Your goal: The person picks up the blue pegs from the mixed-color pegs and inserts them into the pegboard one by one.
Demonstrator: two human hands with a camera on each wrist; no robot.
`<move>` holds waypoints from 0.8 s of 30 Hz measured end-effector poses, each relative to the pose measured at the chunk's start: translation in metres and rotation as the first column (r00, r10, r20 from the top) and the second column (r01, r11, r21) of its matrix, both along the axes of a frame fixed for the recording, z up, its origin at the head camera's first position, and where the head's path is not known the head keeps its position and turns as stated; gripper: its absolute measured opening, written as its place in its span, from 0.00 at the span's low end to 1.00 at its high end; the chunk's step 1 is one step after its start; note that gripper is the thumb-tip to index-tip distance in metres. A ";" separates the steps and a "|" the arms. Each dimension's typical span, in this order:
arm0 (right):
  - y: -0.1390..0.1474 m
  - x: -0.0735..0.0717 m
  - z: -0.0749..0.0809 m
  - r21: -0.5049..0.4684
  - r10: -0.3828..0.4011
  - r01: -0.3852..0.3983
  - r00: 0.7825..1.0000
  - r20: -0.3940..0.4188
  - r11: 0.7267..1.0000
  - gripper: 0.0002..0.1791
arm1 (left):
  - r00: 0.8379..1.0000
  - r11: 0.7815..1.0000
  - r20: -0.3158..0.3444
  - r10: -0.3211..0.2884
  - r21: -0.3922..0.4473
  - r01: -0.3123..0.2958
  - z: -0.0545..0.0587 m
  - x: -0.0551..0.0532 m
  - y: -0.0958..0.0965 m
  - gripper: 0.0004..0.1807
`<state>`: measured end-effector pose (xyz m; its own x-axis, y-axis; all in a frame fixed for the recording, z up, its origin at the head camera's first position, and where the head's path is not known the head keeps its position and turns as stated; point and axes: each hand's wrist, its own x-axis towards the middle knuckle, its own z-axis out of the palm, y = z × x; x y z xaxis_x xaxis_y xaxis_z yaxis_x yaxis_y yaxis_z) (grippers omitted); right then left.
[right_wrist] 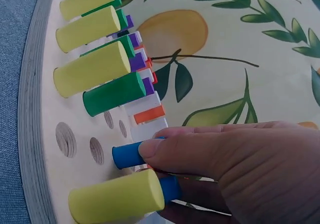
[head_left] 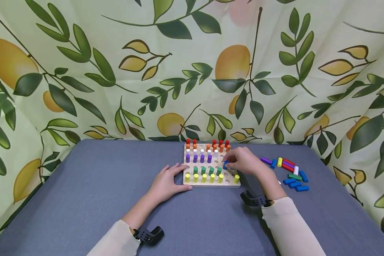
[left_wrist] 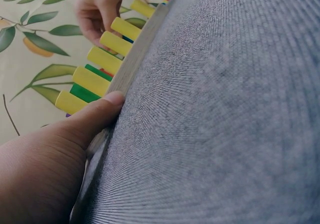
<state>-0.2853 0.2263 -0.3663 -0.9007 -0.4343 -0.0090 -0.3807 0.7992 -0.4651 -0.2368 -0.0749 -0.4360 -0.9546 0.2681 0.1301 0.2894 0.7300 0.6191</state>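
A light wooden pegboard (head_left: pixel 211 185) lies on the table, with rows of red, orange, white, purple, green and yellow pegs standing in it. My right hand (head_left: pixel 243 160) is over the board's right part and pinches a blue peg (right_wrist: pixel 128 155) between thumb and fingers. Whether that peg's lower end sits in a hole is unclear. Close by stand another blue peg (right_wrist: pixel 170 188) and a yellow peg (right_wrist: pixel 117 196). At the board's left side, my left hand (head_left: pixel 164 183) rests with spread fingers, its thumb touching the front edge near the corner.
Right of the board lie loose pegs in several colours, among them a blue peg (head_left: pixel 302 188), a green peg (head_left: pixel 294 176) and a purple peg (head_left: pixel 266 160). A grey cloth (head_left: pixel 99 199) covers the table. Behind it hangs a leaf-and-fruit patterned curtain (head_left: pixel 192 106).
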 end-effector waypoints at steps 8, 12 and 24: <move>0.002 0.006 0.003 0.008 -0.020 0.020 1.000 0.016 1.000 0.12 | 1.000 1.000 0.006 0.002 0.005 -0.002 0.000 0.000 0.001 0.41; 0.007 0.012 0.010 0.004 -0.011 0.011 1.000 -0.015 1.000 0.15 | 1.000 1.000 -0.003 -0.004 0.013 0.004 0.001 0.000 0.001 0.41; 0.070 0.039 0.025 -0.027 -0.081 0.077 0.971 -0.224 0.997 0.13 | 1.000 0.999 -0.022 -0.022 0.023 0.023 -0.002 -0.002 -0.002 0.42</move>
<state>-0.2468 0.2963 -0.3415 -0.9102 -0.3604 0.2043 -0.4133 0.8232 -0.3893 -0.2389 -0.0764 -0.4378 -0.9452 0.2860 0.1572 0.3191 0.7085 0.6295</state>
